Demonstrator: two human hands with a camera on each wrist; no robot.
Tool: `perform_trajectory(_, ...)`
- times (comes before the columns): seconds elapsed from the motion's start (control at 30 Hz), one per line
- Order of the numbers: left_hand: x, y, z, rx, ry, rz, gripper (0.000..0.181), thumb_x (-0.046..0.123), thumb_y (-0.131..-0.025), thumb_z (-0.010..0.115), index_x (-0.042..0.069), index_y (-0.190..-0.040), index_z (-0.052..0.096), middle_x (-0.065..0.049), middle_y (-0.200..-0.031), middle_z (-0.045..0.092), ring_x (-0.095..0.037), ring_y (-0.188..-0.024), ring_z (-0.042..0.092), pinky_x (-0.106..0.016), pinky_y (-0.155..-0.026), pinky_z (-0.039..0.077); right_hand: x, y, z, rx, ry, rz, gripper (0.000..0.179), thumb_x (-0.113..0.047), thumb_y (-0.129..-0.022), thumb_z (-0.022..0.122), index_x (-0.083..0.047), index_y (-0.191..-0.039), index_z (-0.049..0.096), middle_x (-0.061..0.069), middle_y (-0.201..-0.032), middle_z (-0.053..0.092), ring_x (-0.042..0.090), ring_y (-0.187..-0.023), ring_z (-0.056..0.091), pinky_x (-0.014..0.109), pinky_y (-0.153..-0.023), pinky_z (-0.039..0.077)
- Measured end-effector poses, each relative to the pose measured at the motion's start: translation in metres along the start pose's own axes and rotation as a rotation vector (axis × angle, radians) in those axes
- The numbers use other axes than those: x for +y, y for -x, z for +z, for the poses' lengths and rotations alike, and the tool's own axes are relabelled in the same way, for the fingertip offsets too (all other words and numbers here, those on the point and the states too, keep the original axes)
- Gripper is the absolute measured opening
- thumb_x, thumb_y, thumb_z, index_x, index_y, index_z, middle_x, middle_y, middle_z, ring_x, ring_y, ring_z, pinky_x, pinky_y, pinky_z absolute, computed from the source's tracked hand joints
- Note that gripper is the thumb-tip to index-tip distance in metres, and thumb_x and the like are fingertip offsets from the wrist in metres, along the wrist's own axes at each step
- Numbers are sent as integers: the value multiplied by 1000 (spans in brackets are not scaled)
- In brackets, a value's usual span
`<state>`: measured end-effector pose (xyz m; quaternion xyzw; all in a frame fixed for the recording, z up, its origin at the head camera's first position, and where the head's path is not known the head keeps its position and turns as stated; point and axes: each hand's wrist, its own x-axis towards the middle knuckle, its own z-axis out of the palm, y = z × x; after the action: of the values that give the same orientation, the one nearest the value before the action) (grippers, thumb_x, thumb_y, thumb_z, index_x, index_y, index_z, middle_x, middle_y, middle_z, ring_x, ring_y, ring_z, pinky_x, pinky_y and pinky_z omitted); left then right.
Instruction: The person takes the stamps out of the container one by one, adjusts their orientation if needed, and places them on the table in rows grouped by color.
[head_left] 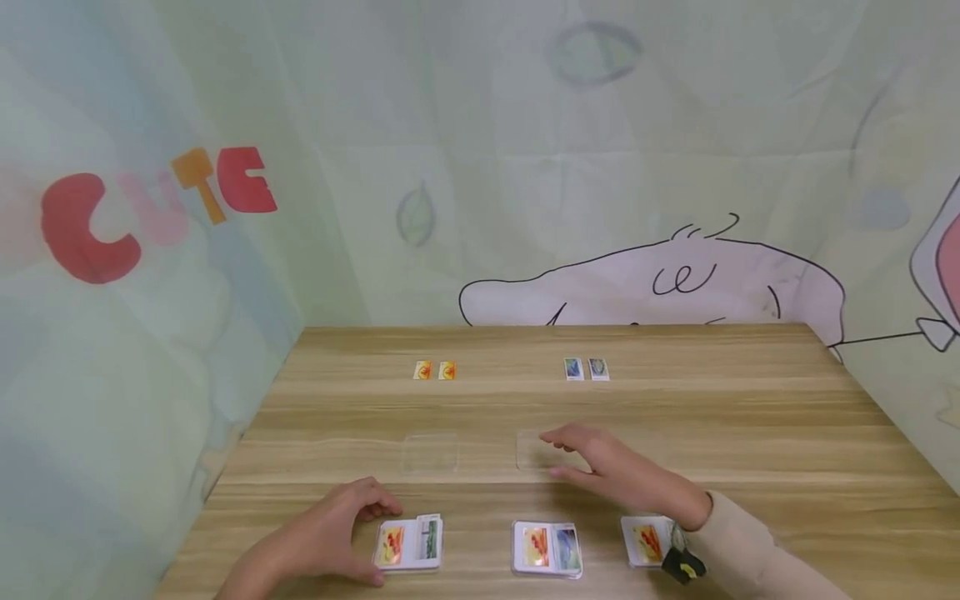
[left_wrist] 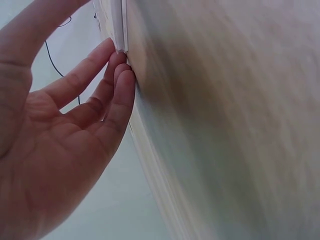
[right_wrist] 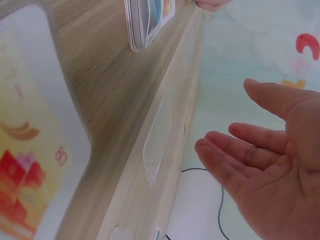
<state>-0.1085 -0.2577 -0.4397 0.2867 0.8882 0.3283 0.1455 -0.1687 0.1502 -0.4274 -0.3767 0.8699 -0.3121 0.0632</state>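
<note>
A flat clear case (head_left: 408, 563) lies at the front left, holding a white card with an orange-red picture and a green picture. My left hand (head_left: 322, 533) holds it at its left side, thumb at the near corner and fingers at the far edge. In the left wrist view, the fingertips (left_wrist: 120, 60) touch the white case's edge (left_wrist: 119, 25). Farther forward, my right hand (head_left: 615, 467) hovers with fingers spread over the right end of a clear, empty plastic tray (head_left: 527, 450). The right wrist view shows nothing between its fingers (right_wrist: 250, 155).
A second clear tray (head_left: 430, 454) lies to the left. Similar card cases stand at the front middle (head_left: 547, 571) and under my right forearm (head_left: 641, 542). At the back lie two orange stamps (head_left: 435, 370) and two blue ones (head_left: 587, 369). Printed cloth surrounds the wooden table (head_left: 480, 408).
</note>
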Motion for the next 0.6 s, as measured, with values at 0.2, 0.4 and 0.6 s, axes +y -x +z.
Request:
perform_trajectory(0.2,0,-1,0,-12,41,8,59,40,-68,91,15,-114,66,9,-104,57,-8,-96,56,-29,-85,50,-3,-3,2,-23,-29,3,46,-24,-101,61,2,-138,53,16,-130,60,27,-114,59,43,-96,49)
perform_trajectory(0.4,1,-1,1,-7,48,9,55,38,-67,92,17,-111,66,10,-102,59,-5,-93,54,-27,-83,50,-6,-7,6,-35,-25,0,47,-26,-101,61,1,-138,53,15,-130,61,27,-112,60,41,-95,50)
perform_trajectory(0.6,2,-1,0,-8,48,-2,56,38,-67,92,16,-111,66,10,-102,60,-6,-93,55,-27,-83,50,-12,-14,11,-43,-43,-21,47,-25,-100,61,1,-139,52,15,-129,61,27,-109,62,39,-93,51)
